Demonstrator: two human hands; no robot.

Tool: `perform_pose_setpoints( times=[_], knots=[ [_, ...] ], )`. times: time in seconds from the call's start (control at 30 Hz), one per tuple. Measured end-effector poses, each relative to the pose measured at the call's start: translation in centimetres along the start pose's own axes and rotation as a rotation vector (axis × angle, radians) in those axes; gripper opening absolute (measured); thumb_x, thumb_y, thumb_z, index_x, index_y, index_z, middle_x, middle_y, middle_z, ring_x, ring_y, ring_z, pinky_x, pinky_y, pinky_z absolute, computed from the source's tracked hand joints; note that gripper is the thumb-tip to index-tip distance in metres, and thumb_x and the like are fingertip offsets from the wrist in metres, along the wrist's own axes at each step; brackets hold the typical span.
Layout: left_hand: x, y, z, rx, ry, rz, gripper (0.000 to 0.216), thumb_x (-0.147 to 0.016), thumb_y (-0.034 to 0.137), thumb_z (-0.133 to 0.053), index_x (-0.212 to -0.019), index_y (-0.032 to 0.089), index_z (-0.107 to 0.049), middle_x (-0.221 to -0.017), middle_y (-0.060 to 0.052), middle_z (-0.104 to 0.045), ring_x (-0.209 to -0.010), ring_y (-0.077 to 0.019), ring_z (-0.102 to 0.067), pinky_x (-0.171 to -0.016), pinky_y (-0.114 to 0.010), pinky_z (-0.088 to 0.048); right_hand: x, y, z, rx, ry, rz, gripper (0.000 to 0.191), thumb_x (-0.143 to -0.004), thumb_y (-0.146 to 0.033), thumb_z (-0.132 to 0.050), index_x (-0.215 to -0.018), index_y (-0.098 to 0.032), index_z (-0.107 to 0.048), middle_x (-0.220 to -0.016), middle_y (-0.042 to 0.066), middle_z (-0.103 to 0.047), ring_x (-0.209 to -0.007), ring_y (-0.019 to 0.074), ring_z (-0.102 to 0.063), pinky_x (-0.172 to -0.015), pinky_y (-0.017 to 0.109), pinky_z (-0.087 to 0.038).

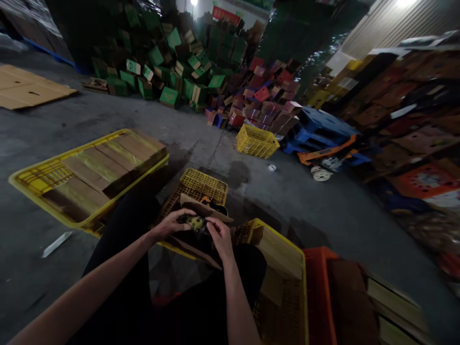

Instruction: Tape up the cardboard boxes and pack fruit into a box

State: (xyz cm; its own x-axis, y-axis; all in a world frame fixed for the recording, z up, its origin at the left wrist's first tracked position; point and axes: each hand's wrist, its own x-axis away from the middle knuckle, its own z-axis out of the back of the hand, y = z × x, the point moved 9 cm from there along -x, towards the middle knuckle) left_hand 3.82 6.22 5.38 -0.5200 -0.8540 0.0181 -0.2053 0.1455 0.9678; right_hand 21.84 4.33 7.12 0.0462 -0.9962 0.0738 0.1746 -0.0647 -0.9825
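Both hands meet over an open cardboard box (201, 251) between my knees, in front of an upturned-looking yellow crate (204, 179). My left hand (174, 224) pinches the left side of a small rounded yellow-green thing with dark spots (195, 222). It seems to have a shiny clear wrapping, but its kind is too blurred to tell. The fingers of my right hand (220, 235) are closed at its right edge. Just behind the box flap (206, 209) lies an orange and black object (212, 203), partly hidden.
To my left stands a long yellow crate (88, 225) holding taped cartons (104, 160). At right are another yellow crate (304, 287) with cardboard inside and a red crate (318, 292). Farther off are piled green boxes (168, 96), a yellow crate (257, 141), blue pallets (323, 122) and an orange pallet jack (325, 151).
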Motion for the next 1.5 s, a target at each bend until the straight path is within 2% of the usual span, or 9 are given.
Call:
perform_pose_setpoints(
  times=[0.1, 0.2, 0.33, 0.47, 0.6, 0.7, 0.9, 1.23, 1.5],
  knots=[
    [-0.1, 0.8, -0.1, -0.146, -0.01, -0.081, 0.058, -0.076, 0.035, -0.079, -0.13, 0.022, -0.063, -0.135, -0.01, -0.059, -0.128, -0.0312, -0.051, -0.11, -0.043, -0.037, -0.1, -0.5, 0.2, 0.064, 0.018, 0.075, 0.028, -0.086, -0.041, -0.065, -0.105, -0.023, -0.074, -0.105, 0.006, -0.074, -0.1, 0.0251, -0.068, -0.089, 0.038, -0.056],
    [-0.1, 0.8, -0.3, -0.199, -0.026, -0.085, 0.066, -0.073, 0.034, -0.081, -0.135, 0.025, -0.061, -0.15, -0.01, -0.046, -0.142, -0.0345, -0.035, -0.115, -0.046, -0.03, -0.2, -1.0, 0.2, 0.093, 0.02, 0.116, 0.027, -0.087, -0.04, -0.063, -0.105, -0.023, -0.074, -0.105, 0.006, -0.075, -0.1, 0.025, -0.069, -0.092, 0.039, -0.054],
    [-0.2, -0.3, -0.1, -0.072, -0.007, -0.023, 0.086, -0.074, 0.035, -0.081, -0.15, 0.03, -0.042, -0.163, -0.009, -0.023, -0.148, -0.0347, -0.025, -0.114, -0.048, -0.033, -0.1, -1.5, 0.0, 0.108, 0.012, 0.132, 0.027, -0.088, -0.04, -0.062, -0.107, -0.023, -0.073, -0.105, 0.006, -0.075, -0.1, 0.0249, -0.069, -0.094, 0.039, -0.054],
    [-0.3, -2.3, 0.6, 0.096, 0.082, 0.109, 0.098, -0.075, 0.036, -0.082, -0.156, 0.024, -0.028, -0.156, -0.014, -0.037, -0.144, -0.0324, -0.035, -0.117, -0.047, -0.028, 0.0, -2.3, 0.0, 0.123, 0.018, 0.147, 0.025, -0.089, -0.041, -0.062, -0.103, -0.024, -0.074, -0.106, 0.006, -0.075, -0.102, 0.0245, -0.069, -0.095, 0.038, -0.053],
    [-0.2, -4.3, 0.3, 0.222, 0.063, 0.253, 0.092, -0.074, 0.038, -0.083, -0.152, 0.024, -0.036, -0.147, -0.017, -0.049, -0.135, -0.0357, -0.046, -0.104, -0.051, -0.044, 0.0, -2.7, -0.2, 0.08, 0.001, 0.142, 0.025, -0.088, -0.041, -0.063, -0.103, -0.024, -0.074, -0.104, 0.006, -0.076, -0.101, 0.0247, -0.069, -0.093, 0.038, -0.053],
    [-0.3, -4.2, 0.9, 0.234, 0.105, 0.215, 0.086, -0.07, 0.036, -0.086, -0.145, 0.023, -0.045, -0.144, -0.017, -0.052, -0.13, -0.0366, -0.05, -0.098, -0.048, -0.049, 0.0, -2.4, -0.2, 0.009, -0.004, 0.103, 0.028, -0.087, -0.041, -0.064, -0.108, -0.023, -0.071, -0.107, 0.006, -0.075, -0.104, 0.0252, -0.069, -0.095, 0.04, -0.053],
    [-0.5, -2.2, 1.9, 0.145, 0.161, 0.051, 0.081, -0.066, 0.029, -0.089, -0.137, 0.02, -0.051, -0.131, -0.012, -0.062, -0.121, -0.0307, -0.058, -0.103, -0.041, -0.044, -0.1, -2.2, -0.3, -0.041, -0.031, 0.097, 0.035, -0.085, -0.038, -0.065, -0.118, -0.024, -0.067, -0.119, 0.008, -0.072, -0.117, 0.0261, -0.064, -0.105, 0.044, -0.048],
    [-0.1, -1.1, 0.8, 0.022, 0.095, 0.035, 0.056, -0.069, 0.031, -0.086, -0.118, 0.019, -0.062, -0.111, -0.006, -0.069, -0.104, -0.0242, -0.064, -0.093, -0.035, -0.047, 0.3, -1.0, -2.0, 0.167, -0.119, 0.111, 0.036, -0.087, -0.037, -0.066, -0.121, -0.026, -0.069, -0.12, 0.005, -0.071, -0.111, 0.0246, -0.067, -0.099, 0.041, -0.052],
    [-0.1, -1.1, 0.1, 0.029, 0.072, 0.037, 0.059, -0.067, 0.031, -0.086, -0.118, 0.018, -0.06, -0.112, -0.007, -0.067, -0.103, -0.024, -0.064, -0.092, -0.036, -0.048, 0.2, -1.4, -1.6, 0.258, -0.081, 0.16, 0.036, -0.088, -0.037, -0.064, -0.123, -0.028, -0.068, -0.125, 0.004, -0.069, -0.116, 0.0238, -0.064, -0.1, 0.039, -0.05]
  ],
)
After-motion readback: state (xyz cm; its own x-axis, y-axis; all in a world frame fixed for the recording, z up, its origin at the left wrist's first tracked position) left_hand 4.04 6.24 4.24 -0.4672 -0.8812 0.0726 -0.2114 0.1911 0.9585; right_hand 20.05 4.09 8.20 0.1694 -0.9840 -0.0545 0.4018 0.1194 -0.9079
